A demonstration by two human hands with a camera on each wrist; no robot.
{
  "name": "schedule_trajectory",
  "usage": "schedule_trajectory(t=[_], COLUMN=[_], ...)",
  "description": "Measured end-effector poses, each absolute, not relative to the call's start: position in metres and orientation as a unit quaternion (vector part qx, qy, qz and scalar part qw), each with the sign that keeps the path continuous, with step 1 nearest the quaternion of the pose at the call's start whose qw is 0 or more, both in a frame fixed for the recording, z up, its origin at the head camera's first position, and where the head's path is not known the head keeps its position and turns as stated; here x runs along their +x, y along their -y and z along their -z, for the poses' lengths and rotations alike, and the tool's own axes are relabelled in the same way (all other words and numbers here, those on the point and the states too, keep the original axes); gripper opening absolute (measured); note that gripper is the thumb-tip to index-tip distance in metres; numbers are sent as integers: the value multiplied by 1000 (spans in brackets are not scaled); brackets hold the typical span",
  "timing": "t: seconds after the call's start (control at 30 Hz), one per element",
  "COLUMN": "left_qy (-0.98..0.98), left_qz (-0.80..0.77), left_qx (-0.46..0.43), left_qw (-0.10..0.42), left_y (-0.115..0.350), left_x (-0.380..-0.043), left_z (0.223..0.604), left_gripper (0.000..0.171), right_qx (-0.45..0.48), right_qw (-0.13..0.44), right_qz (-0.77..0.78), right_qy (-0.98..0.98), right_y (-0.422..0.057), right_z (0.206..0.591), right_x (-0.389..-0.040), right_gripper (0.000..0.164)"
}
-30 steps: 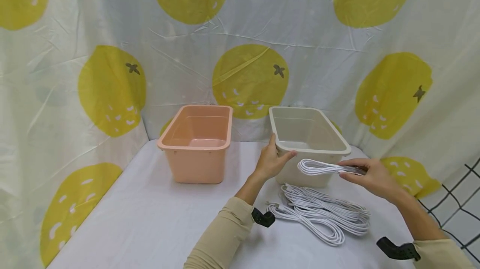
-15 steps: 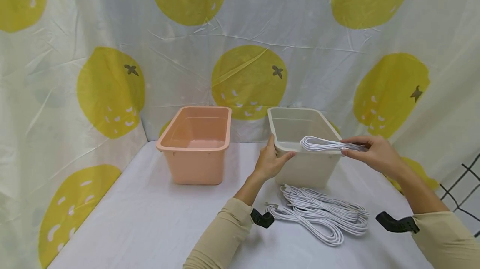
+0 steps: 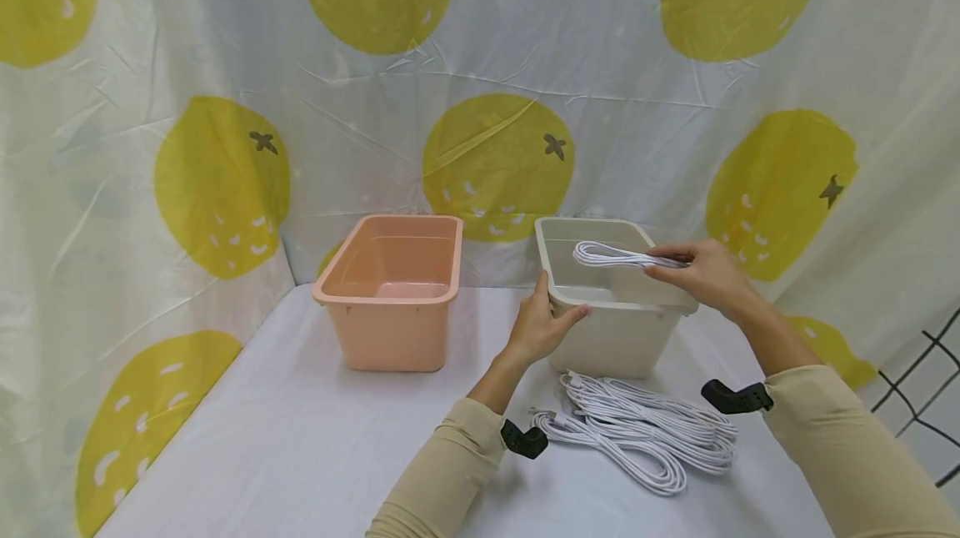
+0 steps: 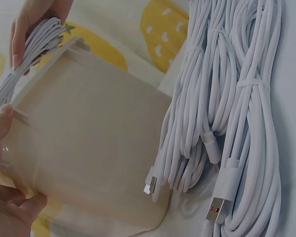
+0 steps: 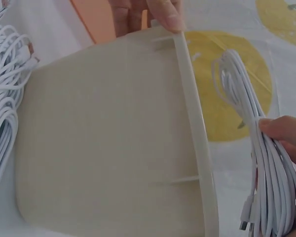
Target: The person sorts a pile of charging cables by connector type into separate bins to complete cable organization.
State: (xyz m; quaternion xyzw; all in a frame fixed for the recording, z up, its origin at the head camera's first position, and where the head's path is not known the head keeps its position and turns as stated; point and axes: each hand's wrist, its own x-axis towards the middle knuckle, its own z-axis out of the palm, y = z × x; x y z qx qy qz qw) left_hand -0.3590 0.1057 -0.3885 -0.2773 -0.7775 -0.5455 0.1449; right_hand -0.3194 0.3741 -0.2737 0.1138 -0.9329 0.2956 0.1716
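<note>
My right hand (image 3: 711, 275) pinches a folded bundle of white USB cable (image 3: 609, 256) and holds it above the opening of the beige plastic bin (image 3: 611, 339). In the right wrist view the held cable (image 5: 266, 148) has its small connector (image 5: 244, 217) hanging at the lower end, with my thumb lying across the strands. My left hand (image 3: 536, 331) grips the bin's front left corner, thumb on the front under the rim and fingers along the side. Several more white cable bundles (image 3: 660, 421) lie on the table before the bin; one metal USB plug (image 4: 217, 210) shows in the left wrist view.
To the left stands a peach plastic bin (image 3: 393, 334), apart from the beige one. A curtain printed with yellow fruit (image 3: 498, 163) hangs behind and around the white table (image 3: 300, 438). Black wire mesh (image 3: 918, 379) shows at the far right.
My right hand has raised the cable bundle from in front of the beige bin, up past its front rim and leftward over the opening. The left hand keeps its place at the corner.
</note>
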Motion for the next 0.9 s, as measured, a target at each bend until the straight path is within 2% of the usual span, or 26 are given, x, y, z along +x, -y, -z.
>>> schedule_trajectory(t=[0.5,0.9], left_qy=[775,779], left_qz=[551,541], left_qx=[-275,-281], left_qw=[139,144], left_y=[-105,-104], left_x=[-357,-355], left_z=[387,386], left_gripper=[70,75], right_qx=[89,97], right_qw=[187,142], right_qz=[-316,-309], right_qy=[926,936], right_y=[-350,-349], right_z=[287,289], right_x=[-366,-371], right_gripper=[41,49])
